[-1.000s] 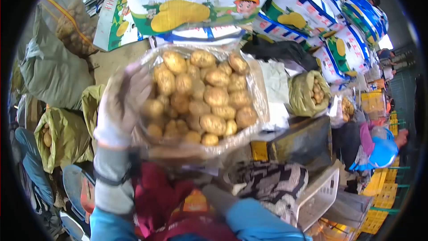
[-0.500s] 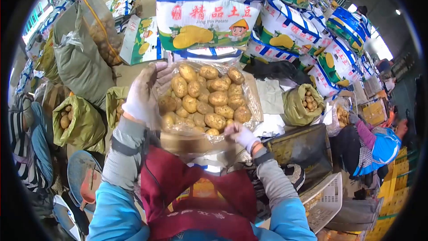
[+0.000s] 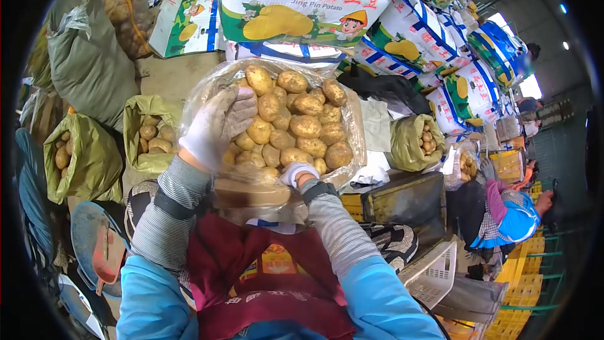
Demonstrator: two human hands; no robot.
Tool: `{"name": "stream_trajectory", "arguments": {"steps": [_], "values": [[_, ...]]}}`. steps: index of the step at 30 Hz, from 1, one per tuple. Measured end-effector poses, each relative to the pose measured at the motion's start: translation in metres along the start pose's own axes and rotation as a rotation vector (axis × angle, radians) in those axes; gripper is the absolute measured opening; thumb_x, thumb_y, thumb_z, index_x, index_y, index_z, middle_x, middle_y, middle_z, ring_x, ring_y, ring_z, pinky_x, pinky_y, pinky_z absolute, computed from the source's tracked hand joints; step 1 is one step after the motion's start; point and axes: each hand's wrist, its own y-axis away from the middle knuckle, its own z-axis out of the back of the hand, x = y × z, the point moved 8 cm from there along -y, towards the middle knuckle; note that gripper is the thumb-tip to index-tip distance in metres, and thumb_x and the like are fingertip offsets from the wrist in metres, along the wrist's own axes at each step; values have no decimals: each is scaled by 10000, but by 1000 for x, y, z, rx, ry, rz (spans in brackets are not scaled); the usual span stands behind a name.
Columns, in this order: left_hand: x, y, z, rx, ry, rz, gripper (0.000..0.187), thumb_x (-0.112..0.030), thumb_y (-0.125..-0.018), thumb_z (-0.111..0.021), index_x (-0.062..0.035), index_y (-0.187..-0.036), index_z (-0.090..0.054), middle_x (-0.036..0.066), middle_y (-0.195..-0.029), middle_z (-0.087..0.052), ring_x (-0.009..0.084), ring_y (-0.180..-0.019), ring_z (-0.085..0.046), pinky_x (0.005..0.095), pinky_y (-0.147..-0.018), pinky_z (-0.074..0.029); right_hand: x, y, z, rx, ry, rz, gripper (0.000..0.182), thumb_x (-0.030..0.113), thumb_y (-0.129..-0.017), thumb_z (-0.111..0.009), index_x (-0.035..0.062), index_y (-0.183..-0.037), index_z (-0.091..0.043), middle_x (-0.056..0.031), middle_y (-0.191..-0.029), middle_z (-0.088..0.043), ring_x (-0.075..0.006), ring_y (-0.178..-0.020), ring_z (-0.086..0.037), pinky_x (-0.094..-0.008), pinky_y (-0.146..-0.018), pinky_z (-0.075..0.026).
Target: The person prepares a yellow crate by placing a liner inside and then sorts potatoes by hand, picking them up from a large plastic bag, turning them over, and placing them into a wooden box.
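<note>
Extending open left fingers over potatoes, gripping nothing visible; bending right fingers nearby, with hold indeterminable; risking spillage through uneven pressing.

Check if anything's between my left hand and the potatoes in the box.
Nothing visible does: your left hand is at the left side of the potatoes, fingers over them. The clear plastic liner shows beyond that hand; whether any lies under your fingers, I can't tell.
</note>
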Motion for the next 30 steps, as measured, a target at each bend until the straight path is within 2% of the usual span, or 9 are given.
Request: {"name": "stream_trajectory", "arguments": {"steps": [2, 9, 11, 13, 17, 19, 24, 28, 30], "values": [[8, -4, -1, 25, 98, 47, 350, -319, -1007, -495, -40, -1198, -585, 73, -1079, -664, 161, -960, -647, 294, -828, -521, 2, 17, 7, -55, -105, 17, 406, 348, -809, -625, 180, -1170, -701, -114, -1286, -621, -300, -1216, -574, -397, -971, -491], [-12, 17, -21, 55, 93, -89, 326, -277, -1021, -461, -45, -1222, -571, 72, -1090, -663, 192, -1033, -648, 297, -826, -534, 3, 70, 28, -181, -246, -57, 487, 419, -757, -696, 239, -1210, -676, -52, -1306, -616, -288, -1211, -575, -375, -1015, -459], [-10, 14, -28, 96, 73, -198, 322, -266, -1025, -446, -49, -1229, -567, 72, -1103, -659, 196, -1068, -637, 303, -854, -526, -4, 27, 3, -104, -251, 60, 543, 459, -781, -675, 210, -1262, -641, -111, -1288, -625, -311, -1211, -572, -396, -1005, -455], [1, 9, -33, 112, 125, -40, 337, -287, -1020, -453, -50, -1227, -573, 81, -1125, -651, 206, -1086, -624, 329, -892, -510, -8, -19, -23, -43, -103, 53, 586, 473, -814, -639, 207, -1333, -580, -92, -1327, -601, -309, -1222, -565, -394, -1023, -446], [23, -13, -33, 144, 187, 84, 362, -366, -974, -524, -66, -1160, -605, 87, -1159, -630, 222, -1070, -590, 377, -959, -445, -7, 42, 6, -208, -280, 11, 467, 450, -768, -703, 233, -1181, -690, -89, -1259, -646, -280, -1166, -605, -367, -1013, -454], [20, -18, -37, 119, 162, 66, 382, -377, -967, -531, -66, -1175, -605, 99, -1163, -627, 236, -1073, -587, 377, -952, -435, -21, 43, 8, -310, -447, -2, 362, 395, -704, -782, 230, -1025, -752, -79, -1088, -716, -247, -1036, -660, -314, -943, -486], [25, -11, -43, 156, 177, 64, 406, -379, -971, -526, -50, -1199, -593, 106, -1169, -616, 235, -1106, -566, 373, -989, -415, -25, 45, 13, -369, -494, 21, 385, 383, -665, -824, 157, -963, -735, -84, -1005, -729, -239, -934, -686, -331, -841, -528], [20, -9, -58, 158, 175, 77, 398, -348, -1005, -481, -24, -1217, -574, 102, -1155, -625, 226, -1071, -600, 369, -963, -463, 1, 26, -4, -23, -142, 42, 677, 511, -794, -619, 291, -1420, -485, -88, -1454, -484, -326, -1321, -474, -416, -1094, -387], [22, -11, -60, 180, 186, 69, 394, -334, -1017, -468, -16, -1224, -570, 98, -1140, -638, 222, -1043, -621, 363, -935, -491, -4, -3, -18, -5, -135, -20, 636, 499, -798, -621, 299, -1392, -516, -56, -1442, -501, -315, -1318, -480, -443, -1099, -376]]}}
